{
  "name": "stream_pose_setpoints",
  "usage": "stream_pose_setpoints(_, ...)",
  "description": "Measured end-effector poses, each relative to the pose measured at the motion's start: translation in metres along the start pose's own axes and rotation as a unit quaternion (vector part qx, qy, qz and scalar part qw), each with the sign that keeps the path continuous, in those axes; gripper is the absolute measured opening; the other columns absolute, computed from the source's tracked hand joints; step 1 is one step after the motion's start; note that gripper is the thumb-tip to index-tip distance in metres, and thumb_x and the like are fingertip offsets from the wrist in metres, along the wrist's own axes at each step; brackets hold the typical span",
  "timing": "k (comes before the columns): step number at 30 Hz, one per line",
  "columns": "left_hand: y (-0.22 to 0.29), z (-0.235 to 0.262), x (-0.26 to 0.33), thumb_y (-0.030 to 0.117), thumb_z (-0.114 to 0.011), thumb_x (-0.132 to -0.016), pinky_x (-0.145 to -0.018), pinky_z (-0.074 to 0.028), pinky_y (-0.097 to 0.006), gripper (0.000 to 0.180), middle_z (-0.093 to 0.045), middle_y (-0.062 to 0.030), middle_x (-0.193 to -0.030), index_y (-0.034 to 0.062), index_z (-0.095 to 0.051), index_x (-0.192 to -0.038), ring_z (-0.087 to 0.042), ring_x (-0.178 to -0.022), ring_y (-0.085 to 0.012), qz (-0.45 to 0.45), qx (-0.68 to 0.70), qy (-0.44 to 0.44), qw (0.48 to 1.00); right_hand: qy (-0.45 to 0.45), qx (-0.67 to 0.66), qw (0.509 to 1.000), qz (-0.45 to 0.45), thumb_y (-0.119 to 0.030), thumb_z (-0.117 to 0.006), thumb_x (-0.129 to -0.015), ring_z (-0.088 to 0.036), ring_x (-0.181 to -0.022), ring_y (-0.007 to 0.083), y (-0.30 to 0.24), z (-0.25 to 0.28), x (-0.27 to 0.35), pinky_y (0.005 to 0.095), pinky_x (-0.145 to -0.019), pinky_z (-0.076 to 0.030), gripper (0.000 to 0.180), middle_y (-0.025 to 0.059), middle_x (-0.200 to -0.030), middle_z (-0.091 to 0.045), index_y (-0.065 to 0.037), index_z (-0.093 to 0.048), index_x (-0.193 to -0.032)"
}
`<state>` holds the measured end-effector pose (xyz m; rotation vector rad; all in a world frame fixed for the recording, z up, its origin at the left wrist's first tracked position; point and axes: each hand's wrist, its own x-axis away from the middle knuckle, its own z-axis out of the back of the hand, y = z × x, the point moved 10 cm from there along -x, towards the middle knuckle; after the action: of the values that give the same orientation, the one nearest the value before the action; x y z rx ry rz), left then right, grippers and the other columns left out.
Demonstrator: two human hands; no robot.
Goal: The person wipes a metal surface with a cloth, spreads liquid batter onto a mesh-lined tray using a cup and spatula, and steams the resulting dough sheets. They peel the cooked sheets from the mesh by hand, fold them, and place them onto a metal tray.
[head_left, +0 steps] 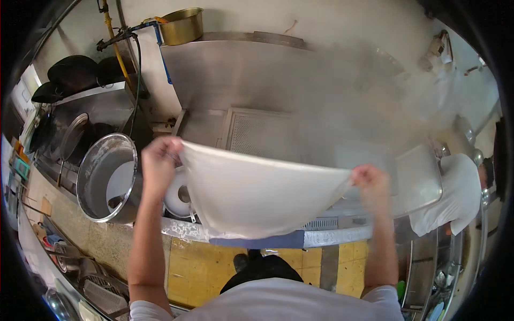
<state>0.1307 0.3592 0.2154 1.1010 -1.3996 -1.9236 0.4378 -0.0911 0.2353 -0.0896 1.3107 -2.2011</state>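
A thin white cloth [262, 192] hangs stretched out in front of me, its top edge pulled nearly straight and its lower part sagging. My left hand [160, 155] pinches its upper left corner, and my right hand [370, 179], a little blurred, grips the upper right corner. Beyond the cloth lies a perforated metal tray [257, 131] on the steel worktop, partly hidden by the cloth and by steam. Close to my left forearm stands a large metal pot [85, 184] with white liquid inside. A round white pan [174, 200] shows between that forearm and the cloth.
Thick steam [369, 96] covers the right of the worktop. A shallow metal tray [425, 182] lies there, near another person in white [452, 192]. Dark woks [75, 75] are at the far left. A brass-coloured pot [183, 27] stands above. Yellow tiles [195, 267] cover the floor.
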Motion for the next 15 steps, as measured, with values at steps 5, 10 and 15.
stream_pose_setpoints(5, -0.243, -0.051, 0.029, 0.014, -0.079, -0.089, -0.081, -0.057, -0.038, 0.014, -0.077, -0.0192, -0.096, 0.0017, -0.081, -0.094, -0.075, -0.088, -0.0291, 0.101, -0.21, -0.002, 0.972, -0.031, 0.136, 0.988, -0.068, -0.018, -0.072, -0.09, -0.071, -0.076, 0.0286, 0.217, -0.139, -0.015, 0.0424, -0.073, -0.056, 0.02, 0.0155, -0.08, -0.074, -0.002, -0.076, -0.1)
stream_pose_setpoints(10, -0.296, -0.086, 0.016, 0.016, -0.083, -0.079, -0.092, -0.053, -0.046, 0.012, -0.075, -0.0151, -0.104, 0.0086, -0.083, -0.088, -0.069, -0.102, -0.0356, 0.051, -0.324, 0.075, 0.942, -0.013, 0.161, 0.981, -0.112, -0.017, -0.072, -0.087, -0.072, -0.087, 0.038, 0.303, -0.195, -0.056, 0.0488, -0.08, -0.056, 0.018, 0.0178, -0.086, -0.074, -0.002, -0.077, -0.095)
stream_pose_setpoints(15, -0.295, -0.117, -0.027, 0.025, -0.084, -0.077, -0.105, -0.041, -0.047, 0.013, -0.069, -0.0057, -0.115, 0.0142, -0.083, -0.085, -0.06, -0.116, -0.0268, 0.061, -0.418, 0.105, 0.9, 0.072, 0.231, 0.969, -0.054, -0.014, -0.074, -0.081, -0.065, -0.104, 0.0417, 0.305, -0.206, -0.122, 0.0543, -0.091, -0.051, 0.012, 0.0196, -0.097, -0.071, -0.003, -0.076, -0.085)
